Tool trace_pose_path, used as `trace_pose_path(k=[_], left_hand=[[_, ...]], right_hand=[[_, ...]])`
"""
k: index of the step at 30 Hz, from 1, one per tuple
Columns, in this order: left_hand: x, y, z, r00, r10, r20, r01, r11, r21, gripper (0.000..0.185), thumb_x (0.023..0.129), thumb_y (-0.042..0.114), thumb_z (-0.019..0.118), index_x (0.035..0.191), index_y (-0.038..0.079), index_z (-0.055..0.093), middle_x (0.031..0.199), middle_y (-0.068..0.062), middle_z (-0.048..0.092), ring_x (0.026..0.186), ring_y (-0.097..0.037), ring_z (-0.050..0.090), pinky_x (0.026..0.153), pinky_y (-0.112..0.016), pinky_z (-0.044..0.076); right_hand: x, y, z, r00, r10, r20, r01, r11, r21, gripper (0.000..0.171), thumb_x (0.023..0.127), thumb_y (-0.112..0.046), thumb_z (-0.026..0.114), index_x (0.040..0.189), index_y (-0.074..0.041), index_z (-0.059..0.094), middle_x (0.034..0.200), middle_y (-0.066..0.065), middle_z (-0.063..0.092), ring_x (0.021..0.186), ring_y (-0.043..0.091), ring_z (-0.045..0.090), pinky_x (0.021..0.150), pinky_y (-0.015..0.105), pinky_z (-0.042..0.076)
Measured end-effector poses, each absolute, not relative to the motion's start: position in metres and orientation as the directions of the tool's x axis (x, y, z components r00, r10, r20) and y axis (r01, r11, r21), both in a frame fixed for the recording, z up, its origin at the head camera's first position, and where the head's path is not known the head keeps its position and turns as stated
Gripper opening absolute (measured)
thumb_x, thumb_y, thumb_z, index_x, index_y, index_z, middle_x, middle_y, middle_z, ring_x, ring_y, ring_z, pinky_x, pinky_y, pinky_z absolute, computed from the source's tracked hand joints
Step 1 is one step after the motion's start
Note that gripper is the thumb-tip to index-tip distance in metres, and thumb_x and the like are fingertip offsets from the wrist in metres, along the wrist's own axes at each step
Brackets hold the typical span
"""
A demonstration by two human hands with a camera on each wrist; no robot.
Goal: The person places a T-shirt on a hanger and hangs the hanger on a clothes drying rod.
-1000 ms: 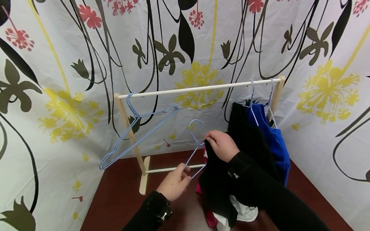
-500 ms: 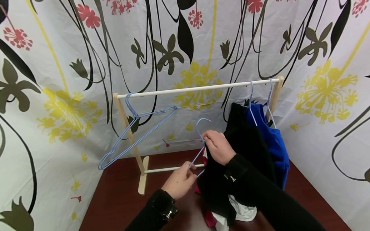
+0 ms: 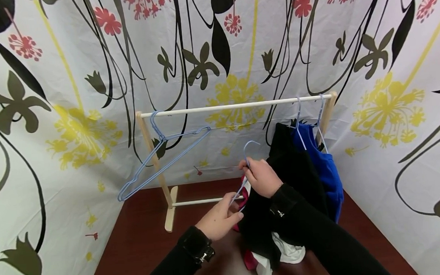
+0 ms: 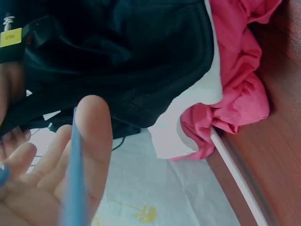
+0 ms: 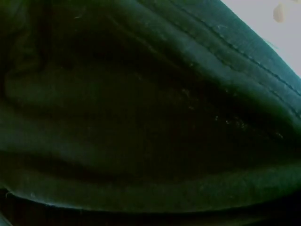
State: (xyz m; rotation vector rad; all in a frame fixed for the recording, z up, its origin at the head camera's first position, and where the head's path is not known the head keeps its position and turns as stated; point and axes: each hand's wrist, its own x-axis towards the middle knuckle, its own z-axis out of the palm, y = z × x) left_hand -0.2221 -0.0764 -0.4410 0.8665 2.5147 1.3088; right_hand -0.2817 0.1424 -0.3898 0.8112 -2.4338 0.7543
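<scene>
Now right hand [image 3: 260, 176] pinches blue hanger [image 3: 245, 170] at its neck with black garment [image 3: 260, 224]; left hand [image 3: 219, 217] grips hanger's lower wire, below wooden rack [image 3: 237, 106].

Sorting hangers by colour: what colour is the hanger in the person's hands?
Light blue; the hanger shows best in the head view.

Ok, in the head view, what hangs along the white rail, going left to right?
Empty blue hanger, tilted, at the left end → a bare stretch of rail → black garment on its hanger → blue garment on its hanger at the right end.
</scene>
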Motion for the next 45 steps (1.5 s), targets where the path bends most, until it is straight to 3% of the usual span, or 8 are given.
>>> trace_pose_path(k=[3, 8, 13, 17, 27, 32, 36, 45], left_hand=[[-0.222, -0.081, -0.438, -0.795, 0.602, 0.075, 0.372, 0.386, 0.844, 0.053, 0.107, 0.037, 0.049, 0.153, 0.014, 0.035, 0.134, -0.007, 0.056, 0.115, -0.020, 0.059, 0.091, -0.040, 0.050], [-0.232, -0.088, -0.443, -0.762, 0.638, 0.114, 0.390, 0.310, 0.867, 0.038, 0.112, 0.024, 0.035, 0.145, 0.014, 0.050, 0.133, -0.011, 0.061, 0.122, -0.028, 0.058, 0.099, -0.044, 0.047], [-0.239, -0.085, -0.457, -0.697, 0.685, 0.214, 0.588, 0.374, 0.717, 0.037, 0.104, 0.004, 0.044, 0.137, 0.007, 0.060, 0.129, -0.012, 0.063, 0.119, -0.025, 0.059, 0.101, -0.038, 0.045], [-0.242, -0.079, -0.473, -0.649, 0.719, 0.248, 0.702, 0.441, 0.559, 0.035, 0.100, 0.004, 0.049, 0.133, 0.004, 0.063, 0.123, -0.014, 0.061, 0.109, -0.020, 0.059, 0.097, -0.033, 0.047], [-0.233, -0.085, -0.479, -0.737, 0.652, 0.179, 0.617, 0.541, 0.572, 0.015, 0.102, 0.028, 0.054, 0.093, 0.018, 0.060, 0.076, 0.007, 0.052, 0.067, -0.009, 0.050, 0.062, -0.026, 0.043], [-0.231, -0.098, -0.469, -0.768, 0.616, 0.175, 0.571, 0.534, 0.624, 0.022, 0.104, 0.028, 0.054, 0.083, 0.020, 0.055, 0.066, 0.011, 0.044, 0.058, -0.005, 0.040, 0.058, -0.024, 0.036], [-0.229, -0.109, -0.462, -0.797, 0.582, 0.162, 0.541, 0.567, 0.621, 0.029, 0.104, 0.030, 0.057, 0.078, 0.020, 0.050, 0.062, 0.011, 0.036, 0.055, -0.006, 0.034, 0.058, -0.024, 0.033], [-0.225, -0.127, -0.451, -0.807, 0.572, 0.145, 0.543, 0.623, 0.563, 0.026, 0.104, 0.038, 0.057, 0.082, 0.023, 0.052, 0.064, 0.012, 0.044, 0.058, -0.005, 0.042, 0.057, -0.026, 0.038]], right_hand=[[-0.283, 0.149, -0.389, -0.736, -0.375, 0.563, -0.641, 0.654, -0.402, 0.019, 0.107, -0.009, 0.045, 0.112, -0.007, 0.063, 0.097, 0.005, 0.067, 0.073, 0.017, 0.054, 0.072, 0.038, 0.044], [-0.284, 0.156, -0.389, -0.756, -0.347, 0.555, -0.623, 0.641, -0.447, 0.018, 0.107, -0.009, 0.046, 0.113, -0.008, 0.063, 0.096, 0.005, 0.065, 0.072, 0.017, 0.052, 0.072, 0.037, 0.042], [-0.282, 0.158, -0.387, -0.756, -0.325, 0.568, -0.629, 0.600, -0.494, 0.018, 0.108, -0.010, 0.045, 0.113, -0.008, 0.062, 0.099, 0.006, 0.064, 0.074, 0.019, 0.051, 0.072, 0.038, 0.041], [-0.282, 0.159, -0.388, -0.764, -0.307, 0.567, -0.622, 0.583, -0.523, 0.018, 0.109, -0.011, 0.044, 0.113, -0.009, 0.061, 0.102, 0.007, 0.065, 0.076, 0.020, 0.051, 0.074, 0.039, 0.041], [-0.284, 0.167, -0.390, -0.796, -0.278, 0.538, -0.584, 0.585, -0.562, 0.022, 0.111, -0.015, 0.041, 0.116, -0.007, 0.061, 0.100, 0.009, 0.063, 0.081, 0.022, 0.054, 0.077, 0.042, 0.041], [-0.287, 0.177, -0.387, -0.798, -0.241, 0.553, -0.567, 0.613, -0.550, 0.022, 0.110, -0.015, 0.041, 0.116, -0.007, 0.061, 0.091, 0.010, 0.059, 0.074, 0.023, 0.049, 0.073, 0.042, 0.038], [-0.293, 0.186, -0.387, -0.798, -0.207, 0.566, -0.541, 0.660, -0.522, 0.020, 0.109, -0.014, 0.043, 0.115, -0.007, 0.061, 0.103, 0.013, 0.065, 0.078, 0.025, 0.053, 0.075, 0.042, 0.041], [-0.298, 0.200, -0.388, -0.806, -0.185, 0.562, -0.504, 0.713, -0.488, 0.017, 0.107, -0.012, 0.046, 0.114, -0.007, 0.061, 0.103, 0.015, 0.068, 0.076, 0.027, 0.055, 0.076, 0.043, 0.043]])
